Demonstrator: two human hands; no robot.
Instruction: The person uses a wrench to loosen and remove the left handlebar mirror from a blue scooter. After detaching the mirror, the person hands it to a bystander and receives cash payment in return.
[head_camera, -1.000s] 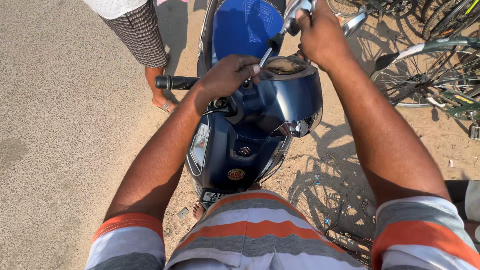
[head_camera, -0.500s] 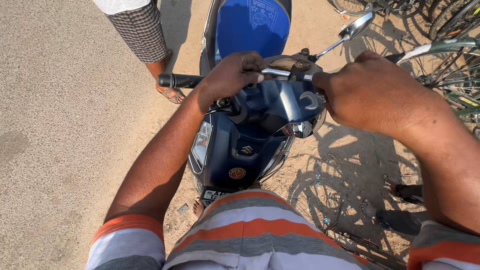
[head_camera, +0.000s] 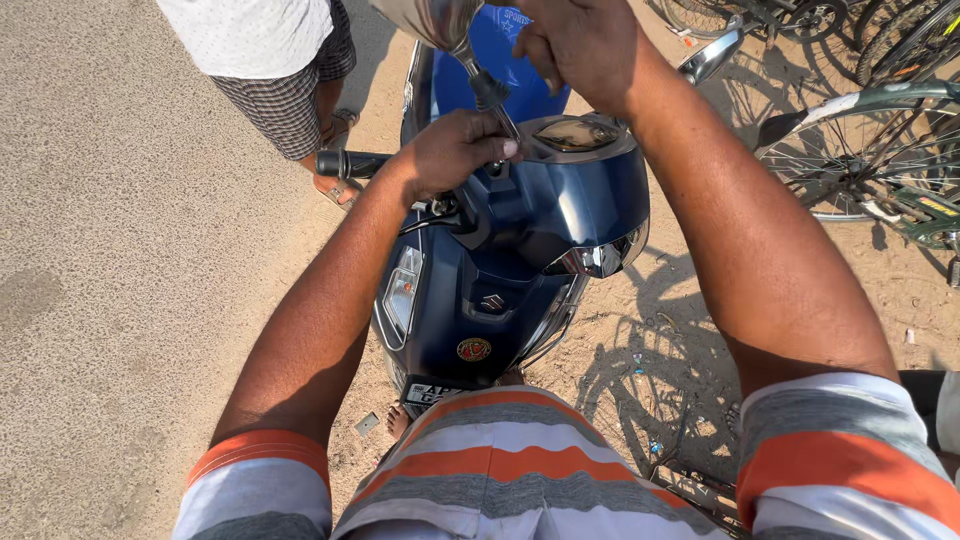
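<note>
Left hand (head_camera: 450, 150): clenched round the base of the mirror stem (head_camera: 492, 95), right where the stem meets the scooter's handlebar housing (head_camera: 560, 190); the fingers (head_camera: 490, 150) pinch the dark rubber boot at the foot of the stem.

Right hand (head_camera: 580, 45): closed, raised above and just beyond the left fingers, beside the upper stem. Whether it grips the stem or a small tool I cannot tell; the hold is hidden by the knuckles.

Mirror head (head_camera: 425, 20): chrome, tilted, at the top of the stem, above and to the left of both hands, partly cut off by the frame edge.

Scooter (head_camera: 480, 300): dark blue, facing the person, headlamp cowl just below the left fingers; the black handlebar grip (head_camera: 350, 163) sticks out beyond the left wrist.

Other mirror (head_camera: 712, 55): already standing on the far side, well apart from the right hand.

Progress, as I judge it: the stem stands in its mount, so seating looks done; both hands on it suggest tightening or setting the angle is left.

Bystander (head_camera: 280, 60): checked shorts, sandals, standing past the grip.

Bicycles (head_camera: 870, 150): parked on the sand, well off beyond the right arm.
</note>
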